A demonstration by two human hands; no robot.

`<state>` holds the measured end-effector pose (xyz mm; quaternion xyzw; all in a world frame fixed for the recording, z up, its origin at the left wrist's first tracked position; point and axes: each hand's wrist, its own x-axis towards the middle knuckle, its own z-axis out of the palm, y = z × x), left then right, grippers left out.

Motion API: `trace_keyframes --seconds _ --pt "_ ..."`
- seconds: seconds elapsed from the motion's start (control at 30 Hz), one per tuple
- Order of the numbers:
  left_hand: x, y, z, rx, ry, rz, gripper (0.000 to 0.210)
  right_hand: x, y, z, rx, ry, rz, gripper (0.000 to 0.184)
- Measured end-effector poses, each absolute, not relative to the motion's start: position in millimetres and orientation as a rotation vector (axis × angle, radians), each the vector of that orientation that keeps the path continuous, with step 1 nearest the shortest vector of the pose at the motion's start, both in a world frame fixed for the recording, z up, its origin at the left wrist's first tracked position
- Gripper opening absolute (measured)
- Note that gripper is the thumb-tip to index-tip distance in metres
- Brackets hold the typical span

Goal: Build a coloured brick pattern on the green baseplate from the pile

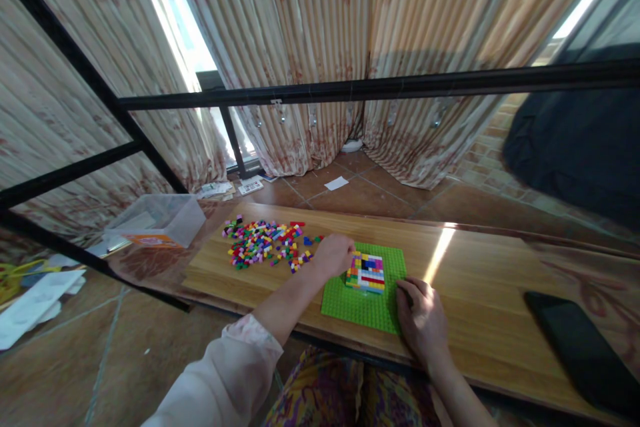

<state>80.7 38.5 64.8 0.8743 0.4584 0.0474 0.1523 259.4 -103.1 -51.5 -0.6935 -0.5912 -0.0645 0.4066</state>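
Observation:
A green studded baseplate [335, 303] lies on the wooden board in front of me. On it sits a low block of toy bricks [373, 278] in many colours, built in rows with a dark patch near its middle. My left hand [336, 255] reaches over the plate's left side, its fingers pinched together at the upper left edge of the brick block. Whatever those fingertips hold is too small and hidden to name. My right hand [425, 317] is curled at the baseplate's right edge, thumb and fingers against it.
Loose bricks [260, 240] are heaped on the wooden board [475, 287] to the left. Beyond them stands a clear plastic box [185, 220]. A black phone-like device [580, 347] lies at the right end. A black metal rail [325, 91] crosses in front of the curtains.

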Motion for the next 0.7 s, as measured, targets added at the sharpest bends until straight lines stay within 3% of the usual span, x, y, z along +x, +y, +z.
trace_keyframes --seconds 0.3,0.7 --pt "73.9 39.9 62.2 2.480 1.391 0.213 0.025 258.4 -103.4 -49.2 -1.736 -1.498 -0.185 0.026" --pt "-25.3 78.4 59.7 2.406 1.716 0.104 0.017 264.1 -106.6 -56.9 -1.713 -1.525 -0.178 0.027"
